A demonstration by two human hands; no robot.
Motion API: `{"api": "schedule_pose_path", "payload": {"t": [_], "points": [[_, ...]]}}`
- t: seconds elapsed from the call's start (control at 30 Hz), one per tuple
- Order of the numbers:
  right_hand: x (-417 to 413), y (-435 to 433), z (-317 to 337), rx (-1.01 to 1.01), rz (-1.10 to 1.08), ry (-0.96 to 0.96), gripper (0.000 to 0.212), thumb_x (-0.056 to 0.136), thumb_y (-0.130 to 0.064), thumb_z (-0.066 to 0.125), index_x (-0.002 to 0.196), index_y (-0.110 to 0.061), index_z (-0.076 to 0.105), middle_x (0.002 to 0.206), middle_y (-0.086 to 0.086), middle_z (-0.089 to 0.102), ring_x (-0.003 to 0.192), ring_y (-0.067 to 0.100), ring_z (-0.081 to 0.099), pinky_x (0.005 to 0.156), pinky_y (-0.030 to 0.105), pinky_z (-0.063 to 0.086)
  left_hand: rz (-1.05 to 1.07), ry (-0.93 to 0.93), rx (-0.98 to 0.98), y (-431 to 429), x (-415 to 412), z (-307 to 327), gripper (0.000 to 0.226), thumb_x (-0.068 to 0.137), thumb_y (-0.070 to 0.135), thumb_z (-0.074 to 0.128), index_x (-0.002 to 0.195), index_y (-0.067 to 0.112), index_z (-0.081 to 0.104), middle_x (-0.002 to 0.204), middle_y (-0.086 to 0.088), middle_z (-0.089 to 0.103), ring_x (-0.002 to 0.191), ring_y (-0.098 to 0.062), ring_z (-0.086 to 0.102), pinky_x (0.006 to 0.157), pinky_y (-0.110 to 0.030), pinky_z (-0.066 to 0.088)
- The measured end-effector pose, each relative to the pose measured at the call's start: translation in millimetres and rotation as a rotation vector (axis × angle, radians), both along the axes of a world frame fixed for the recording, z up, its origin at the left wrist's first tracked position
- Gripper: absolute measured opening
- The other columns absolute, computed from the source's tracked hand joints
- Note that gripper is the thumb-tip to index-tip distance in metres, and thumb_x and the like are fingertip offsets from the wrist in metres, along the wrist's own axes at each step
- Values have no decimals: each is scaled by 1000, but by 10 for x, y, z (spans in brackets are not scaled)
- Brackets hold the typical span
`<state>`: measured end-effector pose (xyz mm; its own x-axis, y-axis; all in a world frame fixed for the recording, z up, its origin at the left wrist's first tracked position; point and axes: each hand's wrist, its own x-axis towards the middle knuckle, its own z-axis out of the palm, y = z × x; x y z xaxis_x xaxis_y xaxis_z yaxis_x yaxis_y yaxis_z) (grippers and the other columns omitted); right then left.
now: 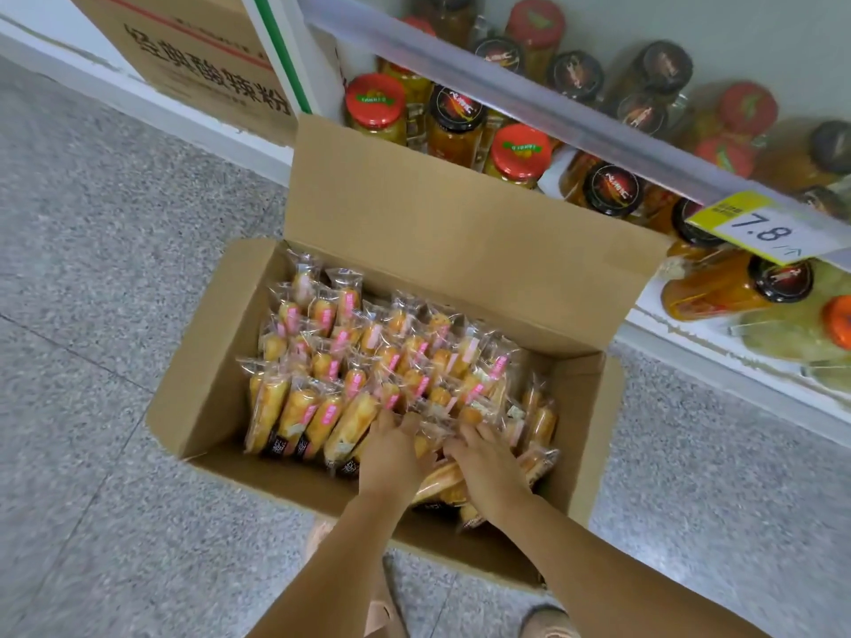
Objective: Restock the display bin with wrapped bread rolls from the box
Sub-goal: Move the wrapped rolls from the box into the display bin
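Observation:
An open cardboard box [216, 375] sits on the floor, filled with several wrapped bread rolls [340, 356] in clear plastic with pink labels, standing in rows. My left hand [391, 458] and my right hand [488, 467] are both pressed down into the rolls at the box's near right part, fingers spread over and into the wrappers. The fingertips are partly buried between packets, so whether either hand grips a roll is unclear. No display bin is in view.
A low shelf [552, 112] with several red-lidded and black-lidded jars stands behind the box, with a yellow price tag [760, 230] on its rail. Another printed carton [193, 52] stands at the back left. Grey speckled floor surrounds the box. My feet show below.

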<state>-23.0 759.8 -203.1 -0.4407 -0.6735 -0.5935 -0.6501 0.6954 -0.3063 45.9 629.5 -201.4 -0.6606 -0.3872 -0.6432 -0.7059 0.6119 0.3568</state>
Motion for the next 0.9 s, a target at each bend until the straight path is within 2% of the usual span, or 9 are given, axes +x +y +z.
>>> {"api": "schedule_pose_path", "payload": {"t": [0.13, 0.23, 0.33, 0.47, 0.53, 0.6, 0.67, 0.77, 0.9], "points": [[-96, 27, 168, 39, 29, -25, 50, 85, -4, 57, 132, -18, 48, 143, 2, 41, 135, 22, 31, 114, 36, 26, 75, 21, 67, -75, -16, 252, 36, 85, 35, 64, 119, 26, 55, 135, 1, 46, 95, -12, 61, 71, -19, 50], [-214, 73, 460, 54, -9, -29, 54, 86, -1, 55, 136, -18, 43, 140, 1, 45, 136, 22, 32, 115, 38, 26, 290, 50, 146, -221, -73, 631, 44, 85, 32, 67, 124, 20, 52, 100, 3, 65, 65, -8, 57, 55, -18, 44], [-353, 156, 904, 51, -49, 12, 48, 84, -1, 56, 127, -21, 47, 128, -1, 54, 125, 20, 42, 108, 33, 33, 608, 111, 218, -406, -162, 1095, 47, 80, 33, 72, 118, 12, 55, 64, 3, 58, 50, -9, 50, 44, -18, 37], [-517, 262, 1630, 24, -297, -59, 37, 81, -22, 69, 114, -26, 54, 110, -4, 61, 108, 16, 53, 91, 26, 43, 901, 176, 266, -624, -233, 1736, 36, 81, 26, 71, 106, 4, 59, 71, -7, 61, 60, -17, 53, 55, -28, 43], [-579, 298, 2013, 14, -405, -127, 31, 77, -37, 72, 99, -26, 53, 98, -4, 63, 96, 16, 60, 78, 27, 47, 1034, 219, 323, -685, -257, 2059, 33, 77, 25, 74, 99, 3, 60, 71, -11, 62, 66, -22, 60, 76, -42, 54], [-631, 333, 2397, 17, -460, -201, 31, 81, -39, 66, 95, -25, 43, 86, -7, 56, 82, 15, 59, 66, 26, 46, 1166, 263, 417, -731, -276, 2423, 40, 70, 29, 79, 99, 5, 63, 82, -13, 67, 84, -28, 65, 92, -46, 50], [-670, 364, 2790, -42, -568, -309, 25, 88, -28, 61, 101, -24, 40, 82, -9, 52, 71, 8, 54, 58, 18, 41, 1267, 338, 548, -773, -281, 2815, 29, 72, 27, 78, 88, 7, 64, 72, -6, 60, 71, -21, 59, 79, -37, 53], [-722, 373, 3458, -227, -849, -581, 33, 86, -8, 57, 111, -26, 44, 75, -5, 55, 58, 6, 53, 54, 23, 37, 1308, 397, 795, -842, -241, 3348, 27, 78, 30, 72, 92, 8, 64, 65, -4, 56, 52, -12, 52, 45, -21, 46], [-781, 357, 4367, -372, -986, -828, 29, 76, -4, 61, 102, -11, 51, 60, 1, 50, 44, 10, 48, 44, 21, 37, 1289, 500, 1080, -932, -241, 4078, 29, 90, 32, 55, 102, 7, 62, 47, 1, 55, 34, -6, 50, 33, -14, 41]]}}
